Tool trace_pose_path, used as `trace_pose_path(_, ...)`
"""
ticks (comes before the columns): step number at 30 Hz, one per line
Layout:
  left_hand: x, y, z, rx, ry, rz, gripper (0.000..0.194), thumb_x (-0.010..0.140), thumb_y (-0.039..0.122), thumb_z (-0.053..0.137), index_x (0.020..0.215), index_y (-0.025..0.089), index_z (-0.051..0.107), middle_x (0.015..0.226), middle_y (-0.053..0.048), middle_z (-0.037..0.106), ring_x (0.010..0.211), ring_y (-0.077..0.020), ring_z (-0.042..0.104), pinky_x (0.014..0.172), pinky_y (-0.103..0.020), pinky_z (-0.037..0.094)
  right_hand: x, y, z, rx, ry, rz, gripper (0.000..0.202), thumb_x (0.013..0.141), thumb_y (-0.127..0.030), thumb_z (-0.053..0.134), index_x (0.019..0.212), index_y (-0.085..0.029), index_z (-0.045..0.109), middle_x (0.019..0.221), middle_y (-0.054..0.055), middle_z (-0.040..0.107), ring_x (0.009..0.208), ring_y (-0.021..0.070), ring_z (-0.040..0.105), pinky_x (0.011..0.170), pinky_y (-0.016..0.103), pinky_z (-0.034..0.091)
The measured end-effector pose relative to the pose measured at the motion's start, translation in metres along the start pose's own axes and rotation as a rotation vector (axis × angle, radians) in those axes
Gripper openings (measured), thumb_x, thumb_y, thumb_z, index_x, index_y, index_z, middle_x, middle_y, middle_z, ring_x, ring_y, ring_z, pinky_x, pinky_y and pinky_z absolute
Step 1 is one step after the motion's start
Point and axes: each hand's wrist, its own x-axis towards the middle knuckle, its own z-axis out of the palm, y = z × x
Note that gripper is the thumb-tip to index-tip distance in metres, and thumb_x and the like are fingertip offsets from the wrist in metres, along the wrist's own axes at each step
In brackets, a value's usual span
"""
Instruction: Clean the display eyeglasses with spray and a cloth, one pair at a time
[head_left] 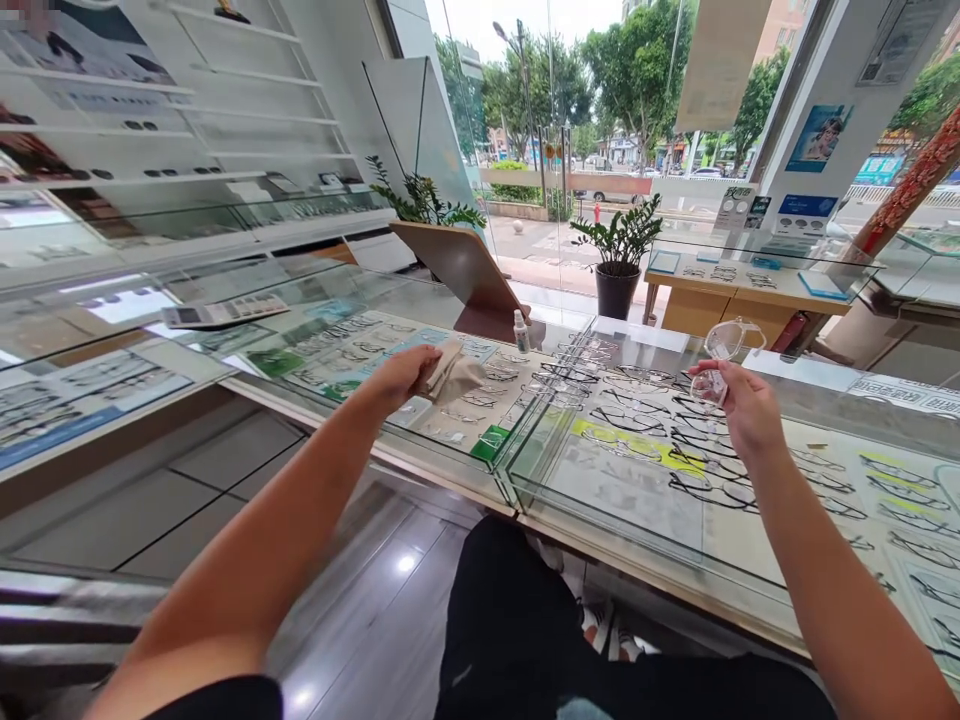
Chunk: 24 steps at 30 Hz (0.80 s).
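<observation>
My left hand [403, 378] is closed on a beige cloth [456, 372] above the glass counter. Out to the right, my right hand [748, 410] pinches a pair of clear-framed eyeglasses [736, 338] by one side, holding them raised over the counter top. One lens stands up above the fingers and the other is partly behind them. A small white spray bottle [520, 332] stands upright on the counter beyond the cloth. Many frames lie beneath the hands, among them dark-rimmed glasses [634, 420] close to my right hand.
The glass display counter [450, 460] runs across in front of me, with a corner joint near the middle. A brown-framed tilted mirror or board [457, 265] stands at its back. A potted plant [619, 250] and a wooden display table [690, 300] are by the window.
</observation>
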Motion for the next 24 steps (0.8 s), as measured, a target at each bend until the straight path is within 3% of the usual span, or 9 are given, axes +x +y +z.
trace_pose_path(5,-0.011,0.038,0.034,-0.244,-0.126,0.080,0.029,0.076,0.039,0.075,0.092,0.019,0.063,0.072,0.001,0.063,0.059,-0.0123,0.057,0.053,-0.021,0.047,0.002,0.002,-0.002,0.025,-0.021,0.021,0.038,0.073,-0.059,0.085,0.084,-0.023,0.082,0.091,0.006,0.082,0.075,0.0161,0.068,0.066,0.029,0.050)
trace_pose_path(8,-0.018,0.057,0.073,-0.453,-0.328,0.156,0.035,0.077,0.035,0.083,0.103,0.017,0.068,0.079,0.000,0.068,0.063,-0.0108,0.062,0.057,-0.020,0.049,0.004,0.005,-0.003,0.069,-0.055,0.045,0.039,0.073,-0.059,0.084,0.086,-0.022,0.081,0.092,0.006,0.082,0.077,0.0165,0.069,0.069,0.030,0.052)
trace_pose_path(13,-0.025,0.077,0.150,-0.597,-0.598,0.253,0.046,0.070,0.039,0.094,0.100,0.016,0.067,0.082,-0.001,0.074,0.070,-0.0116,0.070,0.067,-0.022,0.056,0.005,0.006,-0.004,0.127,-0.070,0.054,0.041,0.073,-0.061,0.084,0.087,-0.022,0.080,0.093,0.006,0.082,0.082,0.0173,0.070,0.072,0.030,0.052)
trace_pose_path(19,-0.034,0.085,0.233,-0.706,-0.757,0.263,0.065,0.056,0.051,0.101,0.098,0.016,0.065,0.080,0.000,0.076,0.072,-0.0121,0.072,0.072,-0.022,0.057,0.002,0.001,-0.002,0.173,-0.098,-0.011,0.040,0.072,-0.065,0.084,0.084,-0.027,0.083,0.102,0.003,0.082,0.099,0.0196,0.070,0.093,0.035,0.054)
trace_pose_path(22,-0.042,0.078,0.257,-0.733,-0.791,0.251,0.066,0.059,0.055,0.098,0.099,0.016,0.064,0.080,-0.001,0.075,0.071,-0.0128,0.072,0.071,-0.023,0.056,-0.001,-0.001,0.000,0.201,-0.132,-0.023,0.038,0.074,-0.065,0.084,0.084,-0.029,0.083,0.107,0.003,0.082,0.114,0.0216,0.069,0.105,0.038,0.051)
trace_pose_path(24,-0.049,0.069,0.264,-0.728,-0.809,0.250,0.062,0.065,0.056,0.095,0.100,0.016,0.063,0.082,-0.001,0.076,0.070,-0.0127,0.071,0.069,-0.024,0.055,-0.004,-0.002,0.001,0.218,-0.141,-0.017,0.037,0.075,-0.064,0.083,0.084,-0.028,0.083,0.109,0.003,0.081,0.119,0.0227,0.067,0.110,0.039,0.049)
